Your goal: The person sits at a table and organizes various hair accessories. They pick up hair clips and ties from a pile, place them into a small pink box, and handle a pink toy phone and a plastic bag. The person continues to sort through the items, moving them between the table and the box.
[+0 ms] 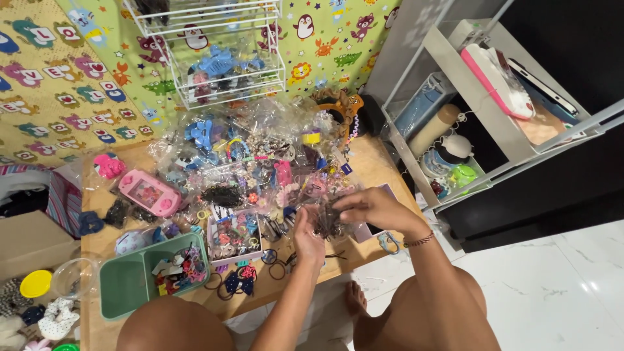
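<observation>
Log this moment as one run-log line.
left hand: holds clear packet | right hand: pinches packet top | packet: dark hair clips, above wooden table | nearby: green tray, pink toy console

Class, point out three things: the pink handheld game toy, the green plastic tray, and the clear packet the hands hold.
Pink handheld game toy [148,193]: head view, on its screen.
Green plastic tray [123,283]: head view, bare left compartment floor.
Clear packet of dark hair clips [330,221]: head view, middle, between both hands.

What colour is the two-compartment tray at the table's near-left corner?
The tray is pale green, seen clearly in the head view.
</observation>
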